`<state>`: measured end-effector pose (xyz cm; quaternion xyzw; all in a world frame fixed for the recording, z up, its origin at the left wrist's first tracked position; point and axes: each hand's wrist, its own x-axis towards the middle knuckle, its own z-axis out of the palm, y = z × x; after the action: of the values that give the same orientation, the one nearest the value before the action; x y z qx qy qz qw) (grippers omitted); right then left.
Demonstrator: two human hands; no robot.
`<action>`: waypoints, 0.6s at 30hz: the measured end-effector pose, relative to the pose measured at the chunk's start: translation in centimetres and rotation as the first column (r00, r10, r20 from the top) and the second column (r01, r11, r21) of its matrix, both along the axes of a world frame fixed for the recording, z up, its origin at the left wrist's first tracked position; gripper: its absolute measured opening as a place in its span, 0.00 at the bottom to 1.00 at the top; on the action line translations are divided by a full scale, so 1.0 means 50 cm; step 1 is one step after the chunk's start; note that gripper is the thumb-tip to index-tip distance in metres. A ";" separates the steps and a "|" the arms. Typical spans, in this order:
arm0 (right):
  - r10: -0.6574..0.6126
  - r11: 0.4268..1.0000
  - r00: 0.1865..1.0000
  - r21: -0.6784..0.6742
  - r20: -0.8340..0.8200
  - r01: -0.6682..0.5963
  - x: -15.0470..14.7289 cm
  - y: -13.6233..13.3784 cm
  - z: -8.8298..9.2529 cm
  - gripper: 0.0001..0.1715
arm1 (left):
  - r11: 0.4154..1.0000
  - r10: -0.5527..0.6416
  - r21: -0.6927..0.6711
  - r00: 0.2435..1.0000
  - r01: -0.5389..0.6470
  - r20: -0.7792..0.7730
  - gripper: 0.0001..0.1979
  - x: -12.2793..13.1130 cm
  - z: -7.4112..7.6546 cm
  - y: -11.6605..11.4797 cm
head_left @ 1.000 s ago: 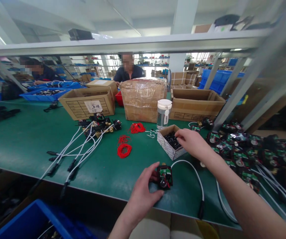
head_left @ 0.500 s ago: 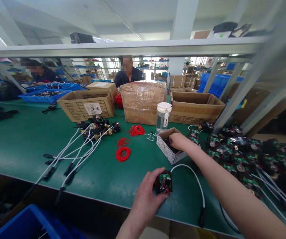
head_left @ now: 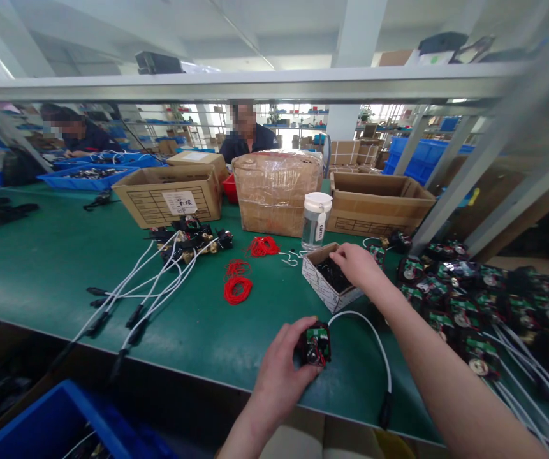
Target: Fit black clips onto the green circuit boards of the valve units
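Note:
My left hand (head_left: pixel 281 366) is wrapped round a small black module with a green circuit board (head_left: pixel 315 343) near the front edge of the green table (head_left: pixel 39 261). A white cable (head_left: pixel 374 338) runs from the module to a black plug. My right hand (head_left: pixel 358 264) reaches over a small open cardboard box (head_left: pixel 324 290) full of little black parts (head_left: pixel 334 274). Its fingers are curled down at the box's rim, and what they hold is hidden.
Many similar modules with white cables (head_left: pixel 470 299) cover the table's right side. A second cluster with cables (head_left: pixel 185 239) lies left of centre, beside red wire coils (head_left: pixel 238 287). A clear jar (head_left: pixel 315 220) and big cartons (head_left: pixel 274 191) stand behind. Two people sit across. A blue bin (head_left: pixel 58 427) sits below.
My right hand dipped into the small box and has come back up to its rim. My left hand has lifted and tilted the module slightly.

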<state>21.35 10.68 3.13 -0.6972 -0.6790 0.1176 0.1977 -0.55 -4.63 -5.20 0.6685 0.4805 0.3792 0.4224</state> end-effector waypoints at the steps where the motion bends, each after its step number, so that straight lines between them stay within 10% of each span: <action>1: -0.018 0.999 0.997 0.041 -0.078 0.022 0.006 -0.018 0.000 0.13 | 1.000 -0.001 0.002 1.000 0.001 -0.003 0.40 0.000 0.000 0.000; 8: 0.029 0.991 0.773 0.118 -0.634 0.059 0.000 -0.189 -0.035 0.32 | 1.000 0.001 0.000 1.000 -0.001 -0.022 0.39 0.001 0.004 0.000; 13: -0.034 0.999 0.083 -0.035 -0.996 -0.016 -0.026 -0.276 -0.067 0.26 | 1.000 0.005 0.003 1.000 -0.004 -0.027 0.38 0.000 0.001 0.000; 18: -0.106 0.992 -0.051 -0.102 -0.993 -0.074 -0.040 -0.316 -0.082 0.25 | 1.000 -0.001 0.005 1.000 0.001 -0.031 0.39 -0.002 -0.002 0.000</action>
<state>19.34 -5.14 -0.96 -0.4132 -0.3070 0.6259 0.5859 -0.64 -4.63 -5.31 0.6757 0.4858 0.3695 0.4135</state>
